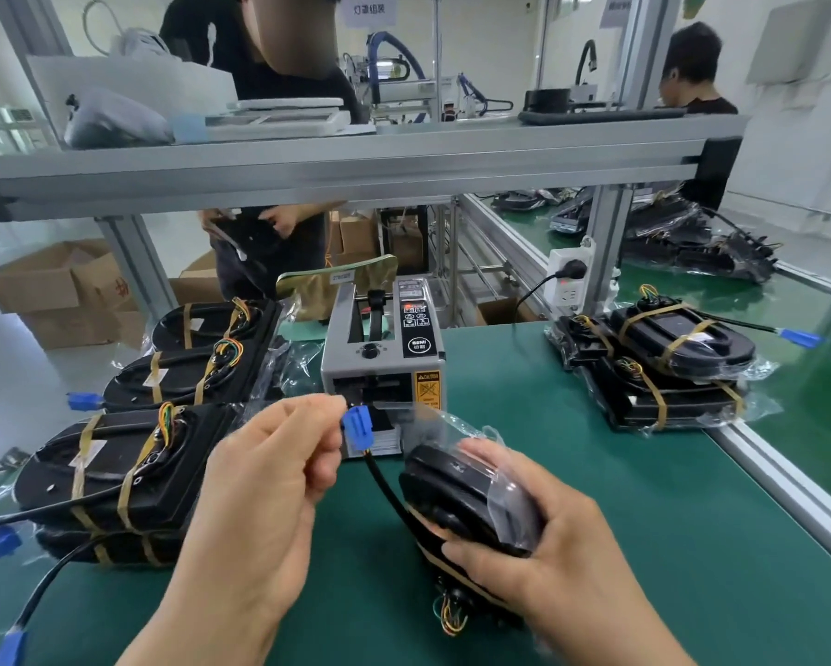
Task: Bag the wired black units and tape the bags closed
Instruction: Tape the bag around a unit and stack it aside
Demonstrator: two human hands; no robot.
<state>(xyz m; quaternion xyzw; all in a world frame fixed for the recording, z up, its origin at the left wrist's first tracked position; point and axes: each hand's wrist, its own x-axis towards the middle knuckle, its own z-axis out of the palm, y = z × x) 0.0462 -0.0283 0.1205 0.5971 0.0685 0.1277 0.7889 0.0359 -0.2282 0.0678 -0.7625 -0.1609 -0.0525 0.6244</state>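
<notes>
On my green counter (pixel 644 521), a grey tape dispenser (pixel 384 358) stands just beyond my hands. Strapped units (pixel 115 463) are stacked to their left, and bagged units (pixel 658 362) lie well off to the right. My left hand (pixel 259 483) pinches the blue connector (pixel 356 423). My right hand (pixel 538 535) curls round the black unit (pixel 456 487), which is partly covered by a clear bag (pixel 514 502).

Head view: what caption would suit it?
Left hand pinches a blue connector while right hand grips a plastic-wrapped black unit before the tape dispenser.
</notes>
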